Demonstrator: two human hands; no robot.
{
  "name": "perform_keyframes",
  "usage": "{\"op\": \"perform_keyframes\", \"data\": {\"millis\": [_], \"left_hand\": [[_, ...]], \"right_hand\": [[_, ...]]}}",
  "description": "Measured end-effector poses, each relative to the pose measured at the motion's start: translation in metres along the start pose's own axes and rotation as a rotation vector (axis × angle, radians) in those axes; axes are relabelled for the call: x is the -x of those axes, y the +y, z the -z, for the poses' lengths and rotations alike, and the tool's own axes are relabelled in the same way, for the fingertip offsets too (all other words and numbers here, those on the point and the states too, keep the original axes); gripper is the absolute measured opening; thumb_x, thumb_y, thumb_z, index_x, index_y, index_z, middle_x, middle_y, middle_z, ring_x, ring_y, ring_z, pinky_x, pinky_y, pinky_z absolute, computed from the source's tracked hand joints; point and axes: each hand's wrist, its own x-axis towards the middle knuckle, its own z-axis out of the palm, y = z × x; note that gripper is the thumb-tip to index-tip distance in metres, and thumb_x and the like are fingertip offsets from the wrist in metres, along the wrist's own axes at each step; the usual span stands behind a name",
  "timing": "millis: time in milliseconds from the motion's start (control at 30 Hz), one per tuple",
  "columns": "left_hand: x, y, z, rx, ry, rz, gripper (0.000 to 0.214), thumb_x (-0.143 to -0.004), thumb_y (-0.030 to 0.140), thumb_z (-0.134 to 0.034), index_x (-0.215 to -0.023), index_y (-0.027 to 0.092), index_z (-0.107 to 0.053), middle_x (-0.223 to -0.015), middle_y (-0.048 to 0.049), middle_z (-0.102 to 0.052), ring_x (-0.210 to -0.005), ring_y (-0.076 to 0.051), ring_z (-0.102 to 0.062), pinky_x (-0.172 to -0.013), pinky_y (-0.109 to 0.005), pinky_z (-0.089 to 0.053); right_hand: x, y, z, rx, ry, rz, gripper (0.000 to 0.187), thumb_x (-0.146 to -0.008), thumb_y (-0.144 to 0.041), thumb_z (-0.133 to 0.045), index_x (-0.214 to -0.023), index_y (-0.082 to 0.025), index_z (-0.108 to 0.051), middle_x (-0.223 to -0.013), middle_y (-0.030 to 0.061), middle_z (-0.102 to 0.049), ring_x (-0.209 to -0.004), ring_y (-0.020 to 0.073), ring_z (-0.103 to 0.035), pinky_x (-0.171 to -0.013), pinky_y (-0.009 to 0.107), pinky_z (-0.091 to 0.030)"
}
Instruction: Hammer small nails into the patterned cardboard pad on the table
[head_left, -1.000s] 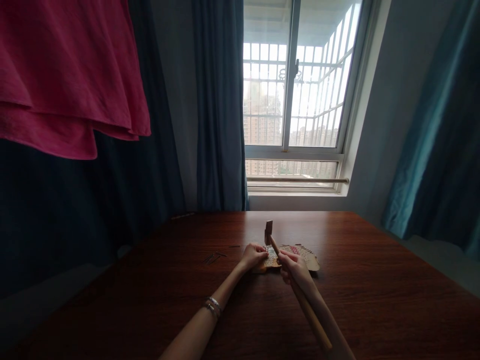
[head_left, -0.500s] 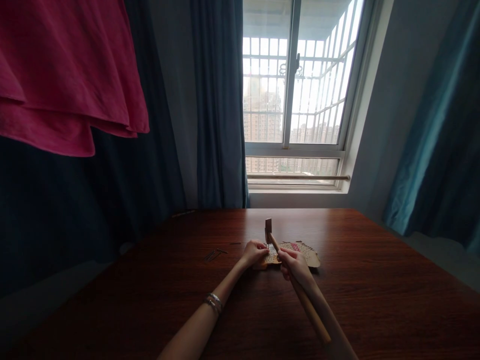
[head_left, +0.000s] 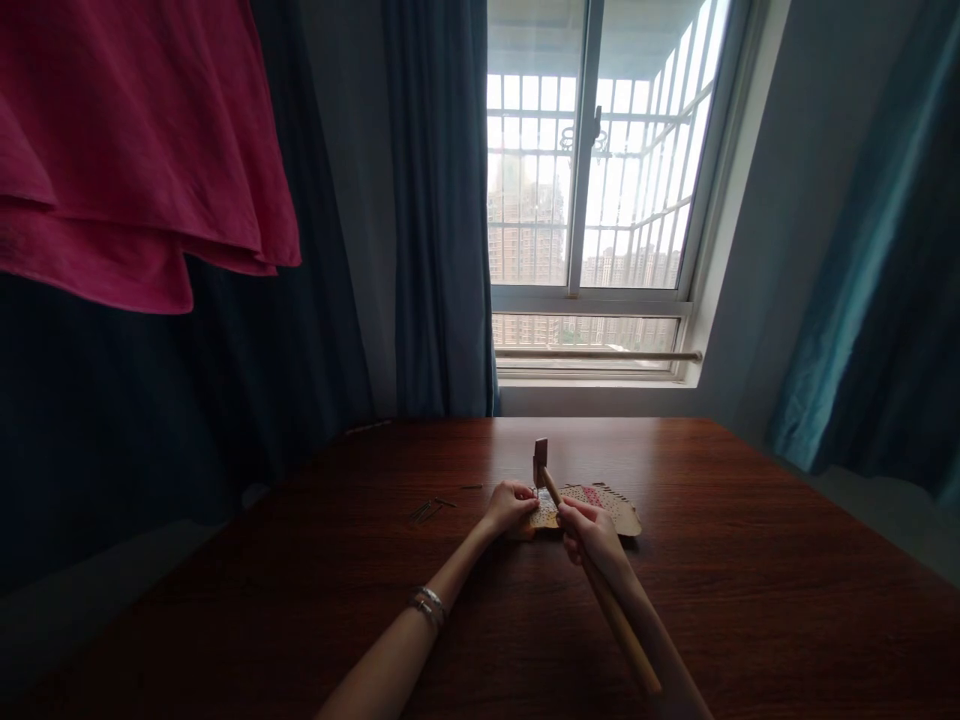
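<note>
The wooden board [head_left: 619, 515] lay flat near the middle of the dark wooden table [head_left: 750, 560], well in from every edge, with bare tabletop open to its right, behind it towards the far edge, and in front of it towards the person. The right hand [head_left: 589, 530] was closed round the hammer [head_left: 616, 622] high on the handle, fingers wrapped fully about it. The long end of the handle ran back along the forearm, and the metal head stood raised just above the board's left part. The left hand [head_left: 510, 505] rested at the board's left end, directly under the hammer head, its fingertips drawn together. Whether they pinched anything was too small and dim to tell. A pair of bracelets [head_left: 427, 607] sat on the left wrist. On the board's top was a pinkish patch, with a row of small dark pins along the far rim, though the detail was unclear. A few loose nails [head_left: 429, 510] lay scattered on the table to the left of the left hand, apart from it. Beyond the table's far edge stood a barred window [head_left: 592, 200] flanked by blue curtains [head_left: 439, 250], and a pink cloth [head_left: 135, 150] hung at upper left.
</note>
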Motion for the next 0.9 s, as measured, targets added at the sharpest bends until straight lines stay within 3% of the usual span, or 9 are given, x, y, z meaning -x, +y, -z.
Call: {"op": "perform_keyframes", "data": {"millis": [233,433,600,733,900], "left_hand": [[0.000,-0.002,-0.002,0.021,0.013,-0.002,0.024,-0.068,0.034,-0.063,-0.070,0.012,-0.073,-0.068,-0.0043,-0.067,-0.064,-0.015,-0.058,-0.057,-0.022,-0.039],[0.001,0.004,0.001,0.026,-0.002,0.017,0.024,-0.067,0.034,-0.064,-0.071,0.012,-0.073,-0.067,-0.0039,-0.068,-0.064,-0.015,-0.058,-0.057,-0.022,-0.039],[0.003,0.009,0.002,0.011,-0.032,0.039,0.024,-0.067,0.032,-0.063,-0.076,0.011,-0.073,-0.072,-0.0052,-0.069,-0.068,-0.016,-0.059,-0.060,-0.022,-0.041],[0.003,0.008,0.007,0.015,-0.057,0.067,0.029,-0.065,0.031,-0.065,-0.085,0.012,-0.072,-0.077,-0.0046,-0.068,-0.070,-0.016,-0.058,-0.060,-0.022,-0.042],[0.004,0.002,0.017,0.096,-0.155,0.018,0.050,-0.059,0.031,-0.072,-0.105,0.012,-0.066,-0.079,-0.0025,-0.066,-0.072,-0.015,-0.058,-0.064,-0.023,-0.044]], "right_hand": [[-0.001,-0.005,-0.001,0.030,-0.022,0.044,0.039,-0.063,-0.045,-0.066,-0.084,-0.013,-0.063,-0.063,-0.0030,-0.052,-0.035,0.0051,-0.042,-0.028,0.018,-0.030],[0.002,0.003,-0.001,0.011,-0.017,-0.009,0.049,-0.062,-0.046,-0.068,-0.097,-0.012,-0.063,-0.060,-0.0032,-0.052,-0.034,0.0056,-0.041,-0.028,0.018,-0.026],[0.004,-0.004,0.004,-0.027,0.026,0.063,0.043,-0.062,-0.045,-0.068,-0.090,-0.012,-0.065,-0.064,-0.0020,-0.054,-0.034,0.0048,-0.041,-0.028,0.019,-0.028],[-0.002,-0.008,0.023,0.028,0.114,0.110,0.050,-0.063,-0.043,-0.068,-0.100,-0.010,-0.064,-0.063,-0.0018,-0.055,-0.034,0.0058,-0.041,-0.028,0.020,-0.029],[-0.012,0.000,0.067,0.270,0.300,0.111,0.065,-0.061,-0.036,-0.068,-0.116,-0.004,-0.059,-0.047,-0.0044,-0.053,-0.034,0.0089,-0.040,-0.030,0.022,-0.032]]}}
